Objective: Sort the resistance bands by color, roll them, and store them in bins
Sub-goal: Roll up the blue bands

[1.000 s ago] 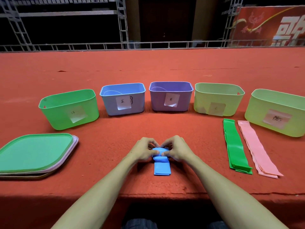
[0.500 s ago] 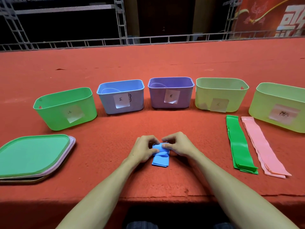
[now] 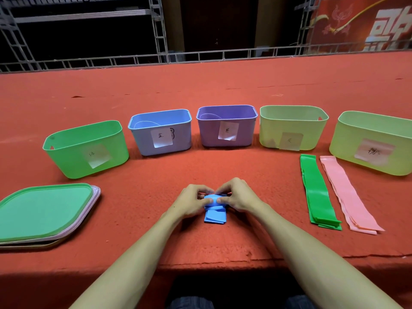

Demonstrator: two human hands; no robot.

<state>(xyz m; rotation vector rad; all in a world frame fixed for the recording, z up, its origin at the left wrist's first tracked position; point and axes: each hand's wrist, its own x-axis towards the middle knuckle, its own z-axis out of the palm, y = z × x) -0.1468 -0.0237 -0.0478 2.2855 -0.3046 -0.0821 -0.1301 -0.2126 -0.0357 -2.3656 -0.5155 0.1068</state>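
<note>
Pinches the partly rolled blue rubber resistance band [image 3: 215, 216] with curled fingers of left hand [image 3: 189, 204] and right hand [image 3: 239, 198], hands close together. Holds it on the red carpeted surface [image 3: 200, 85] near the front edge, before the pale blue plastic bin [image 3: 142, 139] and purple plastic bin [image 3: 209, 134]. Faces a grey metal truss railing [image 3: 223, 54], dark room beyond.

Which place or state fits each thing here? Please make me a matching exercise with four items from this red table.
Things:
1 blue band
2 green bands
3 pink bands
4 stack of lids

Places or states:
A farthest left
B flat, farthest right of the bands
C partly rolled, pinched by the left hand and right hand
D flat, directly left of the pink ones

Pairs: 1-C, 2-D, 3-B, 4-A
</note>
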